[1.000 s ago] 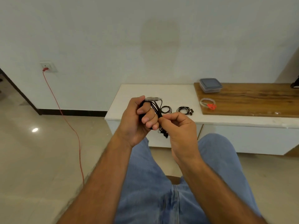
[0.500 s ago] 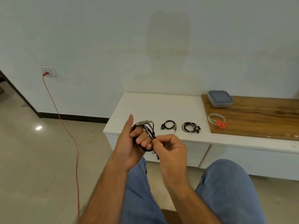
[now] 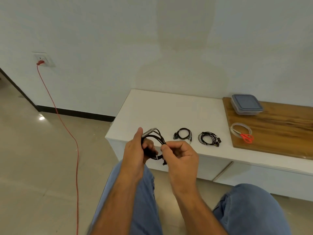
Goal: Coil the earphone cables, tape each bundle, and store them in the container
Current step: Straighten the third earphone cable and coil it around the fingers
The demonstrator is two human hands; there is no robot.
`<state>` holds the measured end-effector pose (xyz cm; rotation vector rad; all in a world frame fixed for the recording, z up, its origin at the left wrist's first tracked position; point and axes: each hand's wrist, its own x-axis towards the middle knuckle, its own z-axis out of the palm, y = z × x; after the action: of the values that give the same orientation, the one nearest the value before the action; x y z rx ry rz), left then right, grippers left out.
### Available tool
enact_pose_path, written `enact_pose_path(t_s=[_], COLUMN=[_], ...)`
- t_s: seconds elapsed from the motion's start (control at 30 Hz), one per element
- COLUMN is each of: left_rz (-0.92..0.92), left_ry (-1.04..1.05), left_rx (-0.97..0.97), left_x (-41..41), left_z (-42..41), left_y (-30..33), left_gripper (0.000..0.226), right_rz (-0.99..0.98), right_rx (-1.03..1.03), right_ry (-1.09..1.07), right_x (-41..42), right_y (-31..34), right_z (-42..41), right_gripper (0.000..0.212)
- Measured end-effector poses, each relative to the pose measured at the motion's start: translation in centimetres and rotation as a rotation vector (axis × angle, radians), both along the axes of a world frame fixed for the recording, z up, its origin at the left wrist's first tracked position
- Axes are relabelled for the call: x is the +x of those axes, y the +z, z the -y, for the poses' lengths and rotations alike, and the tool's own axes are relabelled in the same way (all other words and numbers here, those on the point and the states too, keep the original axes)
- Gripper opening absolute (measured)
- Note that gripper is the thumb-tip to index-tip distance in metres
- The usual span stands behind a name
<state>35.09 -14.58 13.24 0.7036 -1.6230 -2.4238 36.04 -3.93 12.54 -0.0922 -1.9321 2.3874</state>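
My left hand (image 3: 135, 153) holds a coil of black earphone cable (image 3: 156, 139), looped around its fingers, with a strip of clear tape at the top of the loop. My right hand (image 3: 179, 156) pinches the cable strands at the right side of the coil. Two more coiled black earphones lie on the white cabinet top (image 3: 169, 109): one (image 3: 183, 135) in the middle, another (image 3: 209, 139) to its right. A clear container with a grey-blue lid (image 3: 246, 104) sits on the wooden board (image 3: 279, 133) at the right. A roll of clear tape (image 3: 240, 130) and red-handled scissors (image 3: 247, 138) lie near it.
A red power cord (image 3: 67, 129) runs from a wall socket (image 3: 43, 59) down across the tiled floor at the left. My knees in blue jeans fill the bottom of the view, below the cabinet's front edge.
The view has tilted and shifted left, so the cabinet sits lower and to the right. My hands stay together on the cable coil; the right hand has shifted its pinch along the strands.
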Motion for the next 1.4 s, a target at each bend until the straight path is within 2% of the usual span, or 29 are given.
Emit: enact_pose_path(t_s=[0.2, 0.33, 0.53, 0.7, 0.83, 0.93, 1.1, 1.23, 1.4], left_rz=[0.205, 0.286, 0.339, 0.422, 0.482, 0.481, 0.481, 0.464, 0.458], left_ry=[-0.073, -0.18, -0.259, -0.235, -0.242, -0.236, -0.18, -0.147, -0.143], left_rx=[-0.157, -0.261, -0.259, -0.449, -0.655, -0.758, -0.752, -0.744, -0.725], left_x=[-3.7, -7.9, -14.0, -18.0, -19.7, -20.1, -20.1, -20.0, -19.8], left_z=[2.8, 4.8, 7.6, 9.2, 9.6, 9.7, 9.4, 9.2, 9.2], left_y=[-3.5, -5.2, -10.1, -14.2, -16.0, -16.5, -16.8, -16.9, -16.4], left_gripper=[0.061, 0.044, 0.026, 0.015, 0.005, 0.005, 0.002, 0.005, 0.005], right_rz=[0.105, 0.214, 0.352, 0.411, 0.377, 0.336, 0.244, 0.214, 0.22], right_rx=[0.209, 0.28, 0.35, 0.479, 0.709, 0.857, 1.062, 1.116, 1.148], right_ry=[0.087, 0.089, 0.129, 0.131, 0.131, 0.148, 0.177, 0.198, 0.194], right_x=[-5.7, -11.2, -18.7, -22.6, -24.0, -24.5, -24.5, -24.1, -24.0], right_y=[-2.7, -6.1, -10.8, -14.4, -16.1, -16.7, -16.3, -15.9, -15.1], right_z=[0.0, 0.8, 3.0, 5.1, 6.3, 6.7, 6.7, 6.5, 6.2], right_gripper=[0.011, 0.007, 0.007, 0.012, 0.014, 0.012, 0.012, 0.017, 0.043])
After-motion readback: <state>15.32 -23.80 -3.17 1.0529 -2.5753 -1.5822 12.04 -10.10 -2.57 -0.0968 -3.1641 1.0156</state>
